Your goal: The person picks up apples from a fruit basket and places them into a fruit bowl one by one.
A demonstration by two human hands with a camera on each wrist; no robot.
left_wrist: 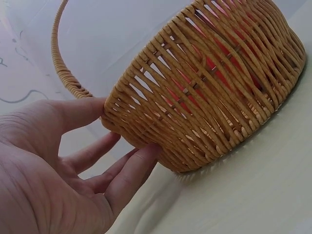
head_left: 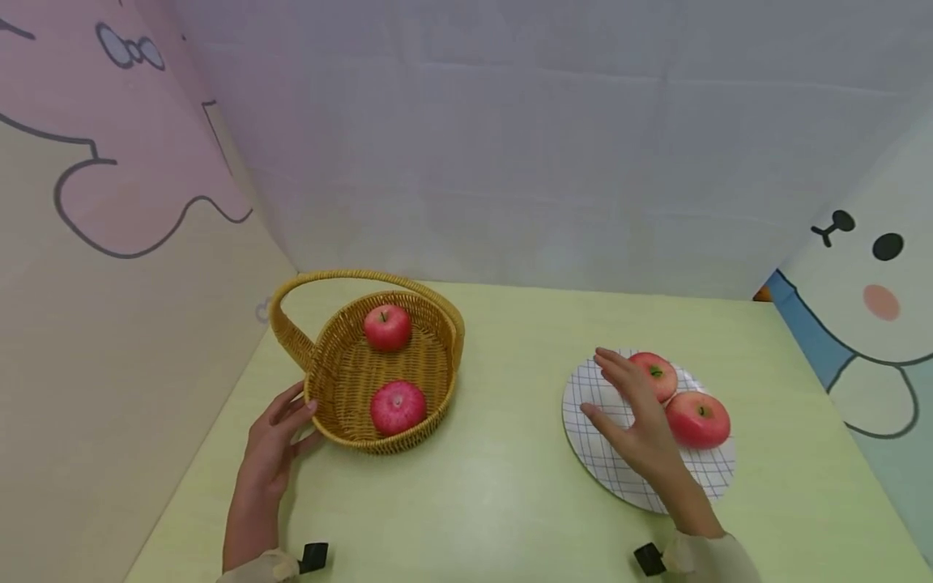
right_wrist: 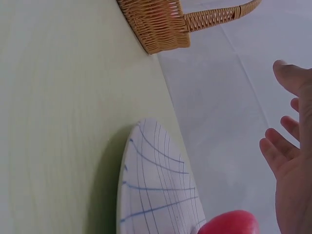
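On the desk (head_left: 510, 486), the two apples (head_left: 697, 420) on the plate (head_left: 583, 385) are set just right of the spread, empty fingers of the nearer right hand (head_left: 645, 433), while the basket (head_left: 350, 444), well leftward, is held at its rim by the left hand's (head_left: 273, 445) fingers.

A pale yellow-green tabletop (head_left: 503, 486) is backed at twelve o'clock by a creased, whitish sheet (head_left: 510, 162); a pink cartoon figure (head_left: 124, 202) is printed at ten o'clock, a white cartoon animal (head_left: 914, 312) at three.
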